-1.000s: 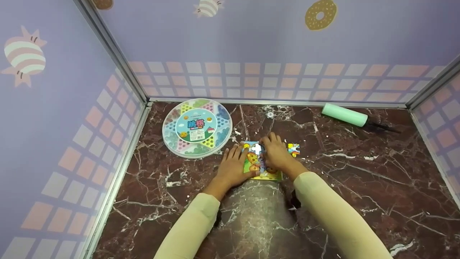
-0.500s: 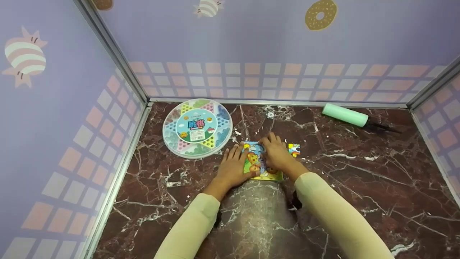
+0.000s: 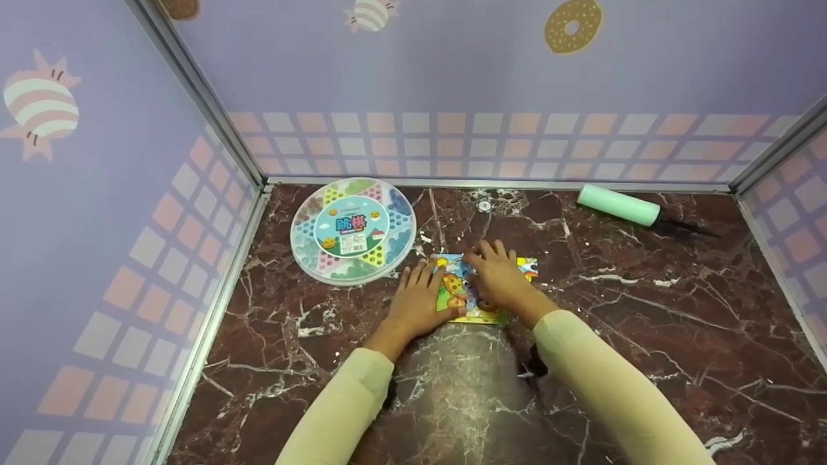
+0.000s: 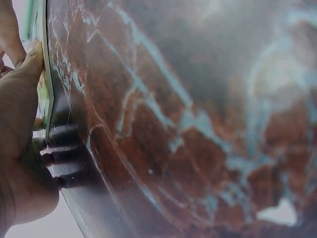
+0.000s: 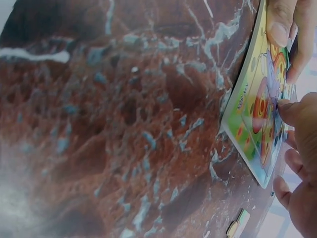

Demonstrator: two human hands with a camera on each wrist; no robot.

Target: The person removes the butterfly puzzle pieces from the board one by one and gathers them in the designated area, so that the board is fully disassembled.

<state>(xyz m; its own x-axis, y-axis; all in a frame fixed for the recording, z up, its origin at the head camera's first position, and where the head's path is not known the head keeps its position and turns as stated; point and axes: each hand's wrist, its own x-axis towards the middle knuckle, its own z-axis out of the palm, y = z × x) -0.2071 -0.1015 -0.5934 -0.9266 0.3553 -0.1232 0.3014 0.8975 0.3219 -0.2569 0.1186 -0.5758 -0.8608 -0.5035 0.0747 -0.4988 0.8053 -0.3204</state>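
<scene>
A colourful jigsaw puzzle [image 3: 454, 284] lies flat on the dark red marbled surface, partly covered by both hands. My left hand [image 3: 417, 300] rests on its left side, fingers extended and thumb on top near the front edge. Over the upper right part, my right hand [image 3: 501, 278] presses down; in the right wrist view its thumb [image 5: 290, 109] touches the puzzle face. What lies under the right fingers is hidden. Just right of the puzzle sits a loose jigsaw piece [image 3: 530, 267], partly behind the right hand in the head view.
A round Chinese checkers set [image 3: 352, 232] lies at the back left. Along the back right is a pale green cylinder [image 3: 618, 205] with a dark thin end. A small round white item [image 3: 484, 206] sits near the back wall [image 3: 413, 77]. Walls also stand left and right.
A white, piece-shaped patch near the puzzle's top has turned blue like the picture around it. My right hand has shifted slightly on the puzzle; my left hand stays in place.
</scene>
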